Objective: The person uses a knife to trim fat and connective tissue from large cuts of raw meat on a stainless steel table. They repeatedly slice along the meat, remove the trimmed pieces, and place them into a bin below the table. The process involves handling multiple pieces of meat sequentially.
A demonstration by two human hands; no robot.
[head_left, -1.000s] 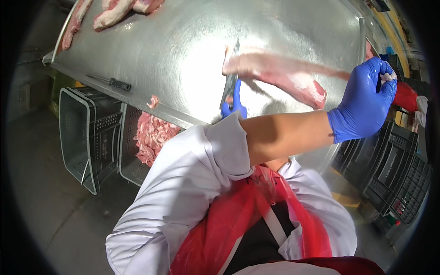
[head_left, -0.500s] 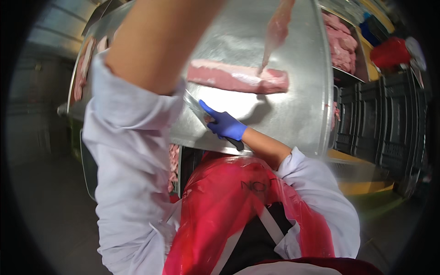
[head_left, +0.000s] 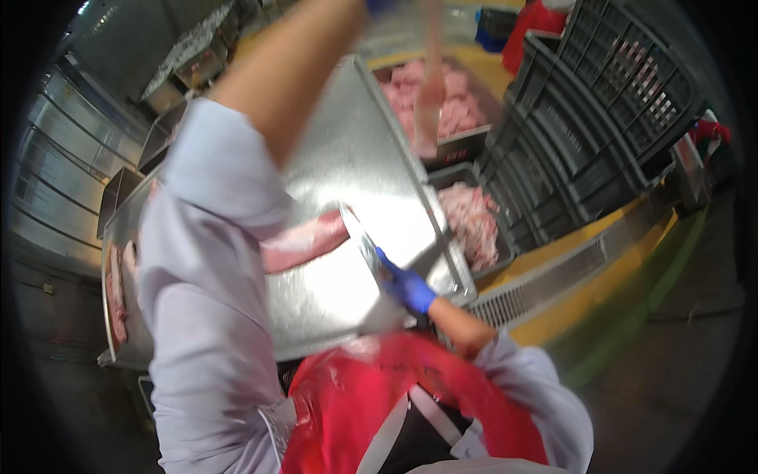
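The knife (head_left: 361,238) is clasped low in the right grip (head_left: 408,288), beside the meat slab (head_left: 304,243) on the counter (head_left: 316,308), seemingly kept clear of the left grip (head_left: 381,5), whose state is cropped beyond telling.

Left hand (head_left: 382,6) mostly cut off by top edge. Hanging meat strip (head_left: 429,110) blurred, upper end beyond frame. Thick meat piece (head_left: 308,241): left end hidden behind sleeve (head_left: 209,245).

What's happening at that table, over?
Right hand gripping knife. Left hand mostly out of frame. Meat strip in midair. Meat piece on table, left sleeve partly blocking view.
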